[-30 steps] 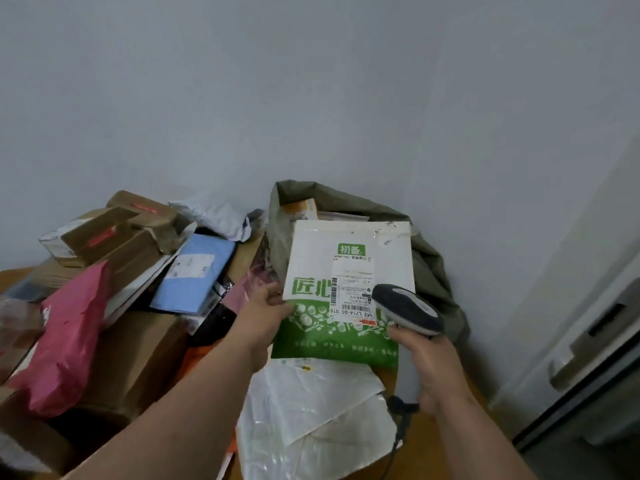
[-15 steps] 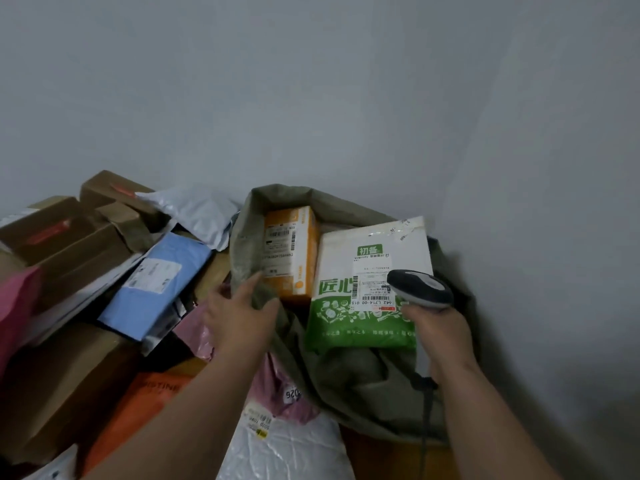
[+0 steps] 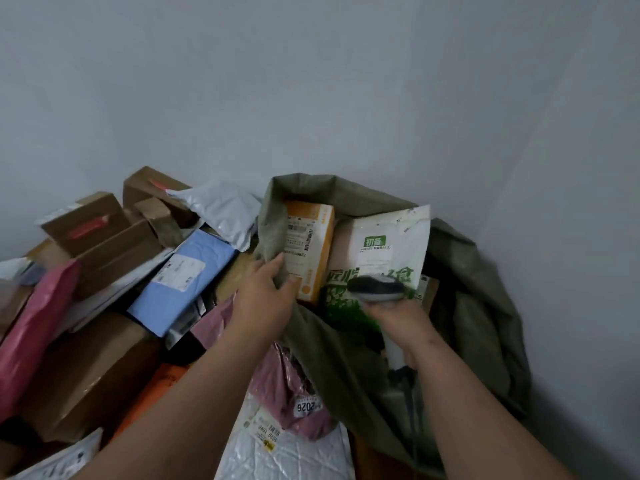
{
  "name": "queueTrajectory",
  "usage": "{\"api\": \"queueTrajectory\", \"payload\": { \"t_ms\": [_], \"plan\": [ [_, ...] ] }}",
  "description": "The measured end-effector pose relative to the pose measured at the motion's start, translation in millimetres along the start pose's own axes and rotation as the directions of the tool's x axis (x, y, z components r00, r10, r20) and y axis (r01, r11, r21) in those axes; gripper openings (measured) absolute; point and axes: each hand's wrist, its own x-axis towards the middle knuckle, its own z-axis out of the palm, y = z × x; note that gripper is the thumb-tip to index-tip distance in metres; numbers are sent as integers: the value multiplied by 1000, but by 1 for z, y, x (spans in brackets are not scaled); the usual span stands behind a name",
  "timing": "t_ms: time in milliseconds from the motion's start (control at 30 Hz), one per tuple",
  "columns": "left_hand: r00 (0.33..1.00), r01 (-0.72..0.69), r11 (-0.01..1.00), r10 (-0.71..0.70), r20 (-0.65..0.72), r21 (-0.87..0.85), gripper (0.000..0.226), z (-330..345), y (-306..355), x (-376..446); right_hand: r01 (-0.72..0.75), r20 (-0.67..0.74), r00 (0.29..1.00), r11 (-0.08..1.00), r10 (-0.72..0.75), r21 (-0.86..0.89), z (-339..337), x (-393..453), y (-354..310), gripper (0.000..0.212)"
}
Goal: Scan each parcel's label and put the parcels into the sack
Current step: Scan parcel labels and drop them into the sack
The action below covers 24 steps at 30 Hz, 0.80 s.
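our left hand (image 3: 266, 299) pinches the sack (image 3: 485, 306) rim, right hand (image 3: 403, 320) grips the scanner (image 3: 375, 289), green-and-white parcel (image 3: 388, 251) stands inside, so the blue parcel (image 3: 180, 278) lies left, nearer our left.

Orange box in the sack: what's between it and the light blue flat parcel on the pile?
In the head view, the left hand and the olive-green woven sack's near rim lie between the orange box and the light blue flat parcel.

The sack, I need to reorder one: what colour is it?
Dull olive green sack, seen in the head view.
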Motion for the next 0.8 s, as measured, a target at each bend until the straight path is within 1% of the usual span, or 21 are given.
{"api": "queueTrajectory", "payload": {
  "t_ms": [67,100,133,200,267,300,367,400,467,500,600,700,767,800],
  "plan": [
    [998,24,996,-19,60,-85,57,1,-6,-2,-146,158,980,981,125,126,3,-4,12,46],
    [997,26,992,-17,73,-122,59,1,-9,-4,-204,197,966,960,166,193,3,-7,19,45],
    [997,26,989,-14,82,-146,59,0,-11,-5,-227,186,965,943,185,244,2,-9,26,46],
    [997,26,985,-12,82,-173,54,-3,-14,-8,-176,59,984,934,166,312,1,-11,39,50],
    [999,5,978,4,43,-207,39,-6,-15,-12,-61,-60,994,931,88,359,-1,-19,42,52],
    [1000,-16,975,19,12,-222,30,-8,-15,-15,-10,-106,993,935,51,354,-3,-24,42,53],
    [996,-59,971,43,-73,-230,16,-14,-18,-20,55,-212,977,957,7,286,-7,-38,37,53],
    [993,-64,970,38,-113,-234,11,-18,-20,-22,76,-258,966,964,-8,255,-9,-45,33,47],
    [986,-39,964,-5,-168,-262,9,-30,-27,-26,108,-313,949,966,-30,235,-9,-61,26,28],
    [982,-22,960,-31,-184,-280,10,-36,-32,-29,118,-315,949,960,-33,253,-8,-71,22,24],
    [975,27,957,-89,-204,-287,12,-57,-54,-39,147,-283,957,946,-63,287,8,-105,13,24],
    [973,96,940,-157,-166,-329,20,-85,-84,-56,155,-227,971,930,-80,333,42,-142,4,21],
    [975,119,927,-178,-137,-356,22,-107,-106,-70,144,-173,981,938,-93,315,73,-166,1,23],
    [974,125,924,-184,-135,-360,19,-118,-118,-77,135,-145,985,947,-96,291,90,-176,2,23]
  ]
}}
